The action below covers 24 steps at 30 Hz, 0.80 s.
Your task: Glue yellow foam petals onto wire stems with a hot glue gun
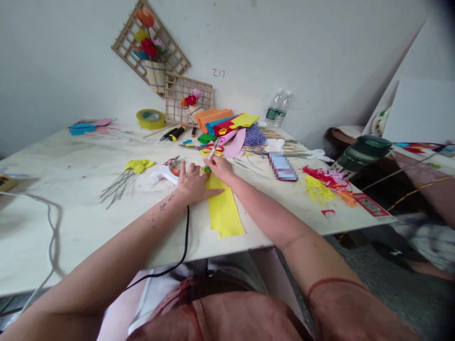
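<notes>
A strip of yellow felt [227, 213] lies lengthwise on the table before me, its near end ragged. My left hand [194, 182] rests flat with fingers spread, pressing on the strip's left edge. At the strip's far end, my right hand [221, 168] grips a slim whitish pen [213, 149] that points up and away. Between the two hands a small green round piece [206, 169] sits on the felt. Just left of my left hand is a white hot glue gun [165, 174] with a black cord. Scissors with red and yellow handles [212, 151] lie beyond my right hand.
Yellow felt petals on wires [138, 166] lie to the left. A phone [283, 166], felt scraps [322, 187] and a dark green bottle [362, 154] stand or lie rightward. Behind are folded felt [215, 118], a tape roll [150, 119] and bamboo lattices [177, 97].
</notes>
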{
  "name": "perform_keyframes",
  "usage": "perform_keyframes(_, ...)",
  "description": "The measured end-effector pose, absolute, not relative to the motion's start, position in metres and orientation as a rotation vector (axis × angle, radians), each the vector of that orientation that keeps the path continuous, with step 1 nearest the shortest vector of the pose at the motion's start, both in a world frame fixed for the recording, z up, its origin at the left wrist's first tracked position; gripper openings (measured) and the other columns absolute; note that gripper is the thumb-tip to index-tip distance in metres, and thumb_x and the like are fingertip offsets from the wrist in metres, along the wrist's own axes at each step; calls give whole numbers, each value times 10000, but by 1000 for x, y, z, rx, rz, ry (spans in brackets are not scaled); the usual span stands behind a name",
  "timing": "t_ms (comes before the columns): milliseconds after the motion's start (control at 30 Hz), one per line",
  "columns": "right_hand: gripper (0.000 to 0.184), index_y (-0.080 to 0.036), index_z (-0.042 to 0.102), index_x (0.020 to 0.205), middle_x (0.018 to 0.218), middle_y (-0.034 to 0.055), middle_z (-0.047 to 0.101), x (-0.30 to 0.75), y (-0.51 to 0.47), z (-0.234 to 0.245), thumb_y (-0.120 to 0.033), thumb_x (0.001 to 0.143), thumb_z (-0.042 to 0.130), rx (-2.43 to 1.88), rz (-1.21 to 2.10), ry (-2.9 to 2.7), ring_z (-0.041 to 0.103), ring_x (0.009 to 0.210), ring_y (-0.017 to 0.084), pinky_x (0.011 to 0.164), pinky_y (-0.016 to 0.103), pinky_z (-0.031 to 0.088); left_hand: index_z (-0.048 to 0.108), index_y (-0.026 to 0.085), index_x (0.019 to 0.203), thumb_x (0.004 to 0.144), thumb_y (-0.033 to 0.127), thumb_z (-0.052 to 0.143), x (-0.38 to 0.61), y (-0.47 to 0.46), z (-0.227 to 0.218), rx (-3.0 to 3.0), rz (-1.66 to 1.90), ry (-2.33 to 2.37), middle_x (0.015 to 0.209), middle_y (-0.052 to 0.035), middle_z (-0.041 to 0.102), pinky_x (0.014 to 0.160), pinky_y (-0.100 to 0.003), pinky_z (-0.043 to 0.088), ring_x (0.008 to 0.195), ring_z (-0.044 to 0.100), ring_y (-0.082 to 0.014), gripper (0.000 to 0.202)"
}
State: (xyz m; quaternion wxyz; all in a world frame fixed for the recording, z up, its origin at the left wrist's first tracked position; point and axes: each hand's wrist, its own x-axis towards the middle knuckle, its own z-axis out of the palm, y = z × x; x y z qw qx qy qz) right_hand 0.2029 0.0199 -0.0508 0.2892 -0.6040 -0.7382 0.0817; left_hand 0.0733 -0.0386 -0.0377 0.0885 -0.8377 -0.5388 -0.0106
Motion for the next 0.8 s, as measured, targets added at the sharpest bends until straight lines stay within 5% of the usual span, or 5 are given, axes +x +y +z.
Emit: perform_keyframes(800, 441, -183, 668, 908, 899, 71, 687, 201, 20, -49, -530, 854, 402, -1659, 194, -2053, 625, 830, 186, 688, 254, 422, 532, 183, 1261, 660, 803, 228, 73, -41, -35, -2522, -63, -1531, 1163, -166, 578, 1025, -596, -109, 1209, 347, -364, 915)
